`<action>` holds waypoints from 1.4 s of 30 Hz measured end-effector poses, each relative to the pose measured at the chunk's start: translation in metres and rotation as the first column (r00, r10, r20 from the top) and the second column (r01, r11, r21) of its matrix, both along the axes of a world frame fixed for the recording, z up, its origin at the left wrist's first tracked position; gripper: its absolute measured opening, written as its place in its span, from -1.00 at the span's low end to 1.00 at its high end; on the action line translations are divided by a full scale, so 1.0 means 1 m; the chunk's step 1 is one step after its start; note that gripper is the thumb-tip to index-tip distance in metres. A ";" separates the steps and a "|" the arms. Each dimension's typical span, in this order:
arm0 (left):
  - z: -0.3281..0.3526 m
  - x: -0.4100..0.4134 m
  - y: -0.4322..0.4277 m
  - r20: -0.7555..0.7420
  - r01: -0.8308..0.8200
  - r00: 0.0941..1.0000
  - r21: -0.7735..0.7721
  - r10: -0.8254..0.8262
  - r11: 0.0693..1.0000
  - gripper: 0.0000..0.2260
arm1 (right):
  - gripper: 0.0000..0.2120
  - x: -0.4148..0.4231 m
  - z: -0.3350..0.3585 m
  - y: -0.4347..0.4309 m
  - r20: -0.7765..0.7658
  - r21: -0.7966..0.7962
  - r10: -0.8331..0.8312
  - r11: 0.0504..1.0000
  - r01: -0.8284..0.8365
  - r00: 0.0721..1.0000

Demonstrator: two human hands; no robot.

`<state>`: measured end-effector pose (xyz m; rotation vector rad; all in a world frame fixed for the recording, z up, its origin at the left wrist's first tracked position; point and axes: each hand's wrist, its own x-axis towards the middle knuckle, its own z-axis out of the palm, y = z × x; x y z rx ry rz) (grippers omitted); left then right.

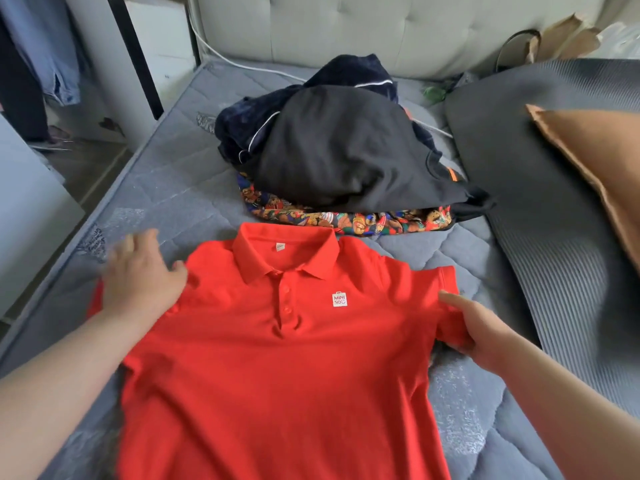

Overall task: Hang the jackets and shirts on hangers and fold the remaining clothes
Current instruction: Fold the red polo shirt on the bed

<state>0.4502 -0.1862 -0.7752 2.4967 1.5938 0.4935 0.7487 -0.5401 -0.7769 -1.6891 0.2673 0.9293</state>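
A polo shirt (277, 368) lies flat at the mattress's (173, 188) near edge. Behind it sits a clothes pile (346, 150), and a mat (554, 209) lies along the right edge.

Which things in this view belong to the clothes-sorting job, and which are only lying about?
Job: red polo shirt; left hand at its shoulder; right hand holding its sleeve; black garment; navy garment; patterned cloth.
Lying about: brown cushion; grey mat; paper bag.

Red polo shirt (277, 375) hem cut off at bottom edge, left-side sleeve hidden under blurred left hand (142, 271), patterned garment (346, 220) mostly buried under black top (346, 154), pillow (595, 161) cropped at right.
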 end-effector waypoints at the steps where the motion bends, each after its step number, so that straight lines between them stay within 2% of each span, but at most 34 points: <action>1: 0.004 0.024 -0.016 0.047 0.251 0.966 0.066 -0.254 0.966 -0.60 | -0.83 0.000 -0.001 -0.005 -0.046 0.090 0.028 0.996 -0.023 0.999; 2: 0.005 0.052 -0.032 0.063 0.461 0.884 0.051 -0.463 0.886 -0.64 | -0.78 -0.001 -0.004 -0.010 -0.071 0.158 0.056 0.986 -0.044 0.996; 3: 0.004 0.080 -0.047 0.070 0.591 0.806 -0.022 -0.588 0.806 -0.64 | -0.74 -0.002 -0.009 -0.013 -0.076 0.194 0.080 0.979 -0.064 0.994; 4: -0.001 0.107 -0.062 0.076 0.644 0.765 -0.113 -0.640 0.756 -0.60 | -0.74 -0.002 -0.015 -0.015 -0.058 0.195 0.087 0.978 -0.074 0.995; 5: -0.008 0.132 -0.073 0.071 0.630 0.772 -0.219 -0.632 0.745 -0.55 | -0.81 -0.004 -0.019 -0.015 -0.026 0.188 0.074 0.980 -0.068 0.997; 7: -0.021 0.170 -0.082 -0.006 0.452 0.863 -0.440 -0.506 0.776 -0.40 | -0.92 -0.004 -0.026 -0.013 0.014 0.185 0.030 0.982 -0.032 0.999; 9: -0.032 0.196 -0.078 -0.048 0.363 0.896 -0.494 -0.441 0.790 -0.41 | -0.91 -0.003 -0.032 -0.012 0.022 0.193 0.004 0.981 -0.008 1.000; 12: -0.029 0.215 -0.065 0.112 0.337 0.941 -0.401 -0.320 0.852 -0.69 | -0.90 -0.001 -0.042 -0.014 0.034 0.197 -0.026 0.980 0.019 0.999; 14: -0.024 0.216 -0.060 0.164 0.263 0.962 -0.346 -0.217 0.901 -0.74 | -0.89 -0.001 -0.047 -0.014 0.071 0.160 -0.029 0.987 0.017 0.997; 15: -0.022 0.210 -0.066 0.108 0.238 0.970 -0.254 -0.217 0.938 -0.74 | -0.89 0.000 -0.049 -0.012 0.101 0.126 -0.031 0.992 0.018 0.994; 16: -0.025 0.204 -0.077 0.063 0.259 0.965 -0.056 -0.255 0.964 -0.71 | -0.89 0.001 -0.051 -0.011 0.136 0.081 -0.032 0.997 0.021 0.990; 17: -0.029 0.197 -0.091 0.040 0.348 0.933 0.164 -0.358 0.923 -0.65 | -0.90 0.001 -0.052 -0.009 0.169 0.040 -0.030 0.999 0.024 0.985; 18: -0.036 0.190 -0.110 0.016 0.515 0.838 0.309 -0.546 0.799 -0.59 | -0.91 0.000 -0.054 -0.007 0.201 0.017 -0.033 0.999 0.030 0.979; 19: -0.044 0.183 -0.131 -0.037 0.701 0.683 0.313 -0.729 0.641 -0.52 | -0.92 -0.001 -0.055 -0.005 0.247 0.000 -0.029 1.000 0.030 0.969; 20: -0.051 0.179 -0.146 -0.095 0.826 0.553 0.187 -0.827 0.531 -0.44 | -0.91 -0.003 -0.056 -0.003 0.313 -0.023 -0.017 0.999 0.025 0.950; 21: -0.059 0.177 -0.156 -0.138 0.865 0.498 0.008 -0.856 0.502 -0.35 | -0.91 -0.004 -0.056 -0.003 0.373 -0.052 0.004 0.998 0.016 0.928; 22: -0.065 0.177 -0.162 -0.171 0.837 0.499 -0.159 -0.849 0.524 -0.26 | -0.92 -0.006 -0.054 -0.003 0.399 -0.051 0.016 0.999 0.005 0.917; 23: -0.070 0.178 -0.165 -0.178 0.796 0.528 -0.237 -0.830 0.557 -0.18 | -0.88 -0.006 -0.051 -0.005 0.380 -0.011 0.004 1.000 0.000 0.925; 25: -0.073 0.183 -0.162 -0.153 0.773 0.554 -0.269 -0.818 0.574 -0.06 | -0.75 -0.003 -0.039 -0.006 0.204 0.171 -0.069 0.985 0.034 0.977; 26: -0.069 0.185 -0.160 -0.128 0.769 0.551 -0.306 -0.824 0.562 -0.05 | -0.72 -0.002 -0.031 -0.005 0.122 0.260 -0.100 0.963 0.065 0.988; 27: -0.064 0.187 -0.157 -0.067 0.761 0.558 -0.357 -0.827 0.542 -0.11 | -0.68 -0.002 -0.022 -0.003 0.111 0.315 -0.107 0.947 0.067 0.988; 28: -0.058 0.189 -0.155 0.077 0.738 0.597 -0.444 -0.799 0.509 -0.23 | -0.65 -0.004 -0.015 0.001 0.164 0.333 -0.092 0.942 0.032 0.982; 29: -0.050 0.191 -0.155 0.324 0.703 0.676 -0.554 -0.662 0.446 -0.41 | -0.61 -0.010 -0.007 0.007 0.272 0.308 -0.052 0.951 -0.036 0.961; 30: -0.039 0.193 -0.157 0.550 0.671 0.739 -0.648 -0.390 0.360 -0.57 | -0.55 -0.019 0.001 0.016 0.417 0.240 0.020 0.962 -0.132 0.908; 31: -0.028 0.194 -0.156 0.650 0.646 0.755 -0.715 -0.085 0.268 -0.67 | -0.49 -0.032 0.009 0.026 0.577 0.129 0.126 0.961 -0.243 0.807; 32: -0.022 0.194 -0.152 0.650 0.625 0.752 -0.756 0.110 0.195 -0.64 | -0.42 -0.046 0.013 0.036 0.705 -0.016 0.264 0.934 -0.358 0.658; 33: -0.017 0.194 -0.145 0.617 0.606 0.764 -0.787 0.190 0.116 -0.53 | -0.38 -0.061 0.014 0.046 0.767 -0.170 0.414 0.868 -0.467 0.491; 34: -0.012 0.194 -0.138 0.572 0.579 0.792 -0.814 0.214 0.032 -0.45 | -0.38 -0.077 0.011 0.054 0.763 -0.298 0.547 0.771 -0.563 0.345; 35: -0.007 0.191 -0.131 0.529 0.547 0.825 -0.836 0.200 -0.046 -0.40 | -0.42 -0.090 0.006 0.057 0.733 -0.377 0.631 0.687 -0.621 0.253; 36: -0.005 0.187 -0.122 0.486 0.502 0.859 -0.861 0.163 -0.076 -0.39 | -0.49 -0.101 0.001 0.056 0.724 -0.421 0.657 0.662 -0.620 0.211; 38: -0.010 0.180 -0.106 0.430 0.434 0.898 -0.900 0.091 -0.030 -0.49 | -0.62 -0.114 -0.014 0.043 0.788 -0.449 0.582 0.767 -0.457 0.201; 40: -0.018 0.182 -0.098 0.392 0.393 0.919 -0.912 -0.034 0.115 -0.68 | -0.64 -0.119 -0.030 0.026 0.836 -0.471 0.523 0.840 -0.270 0.167; 42: -0.020 0.192 -0.097 0.362 0.398 0.916 -0.871 -0.170 0.290 -0.69 | -0.64 -0.120 -0.047 0.011 0.830 -0.498 0.528 0.847 -0.188 0.180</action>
